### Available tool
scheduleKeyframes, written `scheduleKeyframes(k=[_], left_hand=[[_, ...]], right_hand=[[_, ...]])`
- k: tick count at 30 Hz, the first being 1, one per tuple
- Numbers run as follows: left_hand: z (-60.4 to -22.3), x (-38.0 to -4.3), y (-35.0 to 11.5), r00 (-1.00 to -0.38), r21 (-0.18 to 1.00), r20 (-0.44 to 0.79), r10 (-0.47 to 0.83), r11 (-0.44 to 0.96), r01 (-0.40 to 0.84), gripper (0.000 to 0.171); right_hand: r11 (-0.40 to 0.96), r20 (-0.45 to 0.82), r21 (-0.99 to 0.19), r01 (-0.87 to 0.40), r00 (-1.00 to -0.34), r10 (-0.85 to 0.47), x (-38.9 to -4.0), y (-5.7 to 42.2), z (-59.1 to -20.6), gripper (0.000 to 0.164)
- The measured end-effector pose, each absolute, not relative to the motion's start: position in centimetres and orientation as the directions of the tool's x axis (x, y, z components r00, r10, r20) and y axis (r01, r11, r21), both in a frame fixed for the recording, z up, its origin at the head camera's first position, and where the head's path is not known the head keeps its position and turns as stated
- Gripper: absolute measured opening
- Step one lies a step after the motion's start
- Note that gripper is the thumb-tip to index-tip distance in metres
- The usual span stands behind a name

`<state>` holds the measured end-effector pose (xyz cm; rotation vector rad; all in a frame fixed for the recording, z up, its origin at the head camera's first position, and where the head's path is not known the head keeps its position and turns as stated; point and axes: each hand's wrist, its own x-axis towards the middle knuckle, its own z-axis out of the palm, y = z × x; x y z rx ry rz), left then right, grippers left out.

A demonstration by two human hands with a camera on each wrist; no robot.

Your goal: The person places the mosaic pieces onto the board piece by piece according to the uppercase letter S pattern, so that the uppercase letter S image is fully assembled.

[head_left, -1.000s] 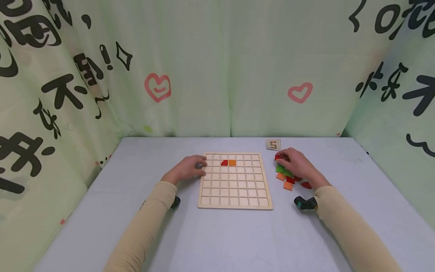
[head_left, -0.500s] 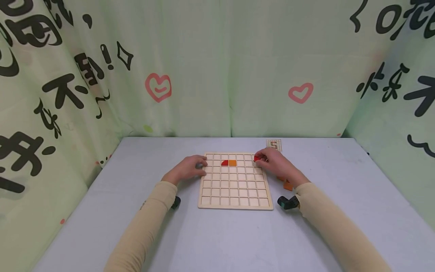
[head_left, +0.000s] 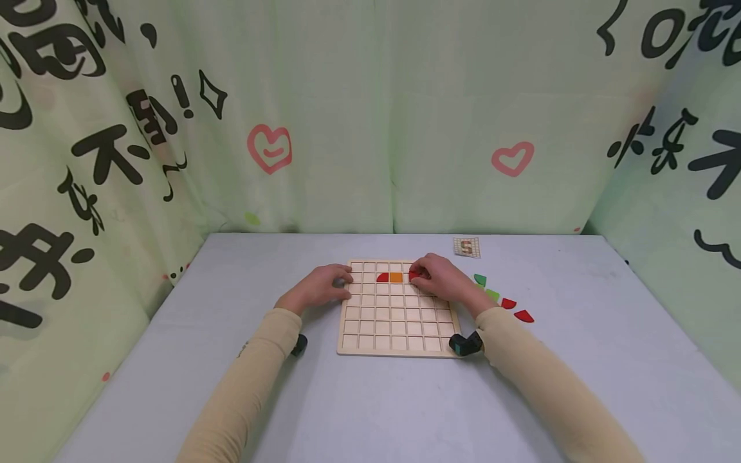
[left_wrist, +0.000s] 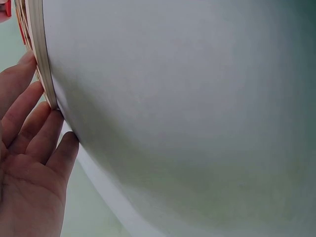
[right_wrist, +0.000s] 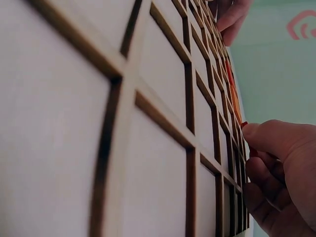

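A wooden grid board (head_left: pixel 399 326) lies on the table, its square cells framed by raised ridges. In its second row from the back, a red tile with a rounded corner (head_left: pixel 383 278) sits beside an orange square tile (head_left: pixel 396 277). Just right of these, my right hand (head_left: pixel 442 280) pinches another red tile (head_left: pixel 413 274) between thumb and fingers, close over the board. That tile is mostly covered by the fingers; only a bit of red (right_wrist: pixel 244 124) shows in the right wrist view. My left hand (head_left: pixel 317 287) rests its extended fingertips (left_wrist: pixel 55 118) against the board's left edge.
Green tiles (head_left: pixel 480 280) and red tiles (head_left: pixel 523 316) lie loose right of the board, partly behind my right forearm. A small patterned card (head_left: pixel 466 247) lies at the back right. Printed curtains (head_left: pixel 347 128) enclose the table (head_left: pixel 370 411).
My right hand has carried the red tile from the loose pile leftward over the board, to beside the orange tile. The left hand has stayed at the board's edge.
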<state>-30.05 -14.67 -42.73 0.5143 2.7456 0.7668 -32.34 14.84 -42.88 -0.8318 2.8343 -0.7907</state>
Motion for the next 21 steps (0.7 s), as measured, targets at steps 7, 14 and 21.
scheduleKeyframes(k=[7, 14, 21], left_hand=[[-42.62, -30.08, -14.59, -0.909, 0.536, -0.139, 0.392, 0.802, 0.264, 0.033], [-42.75, -30.12, -14.71, -0.904, 0.526, -0.12, 0.41, 0.799, 0.292, 0.033], [-42.71, -30.09, -14.69, -0.903, 0.53, -0.123, 0.411, 0.797, 0.29, 0.033]], right_hand=[[0.727, 0.064, -0.48, -0.491, -0.846, -0.529, -32.62, 14.22, -43.21, 0.022], [0.734, 0.033, -0.484, -0.476, -0.848, -0.528, -32.65, 13.93, -43.37, 0.026], [0.741, 0.031, -0.481, -0.469, -0.853, -0.521, -32.51, 13.77, -43.23, 0.027]])
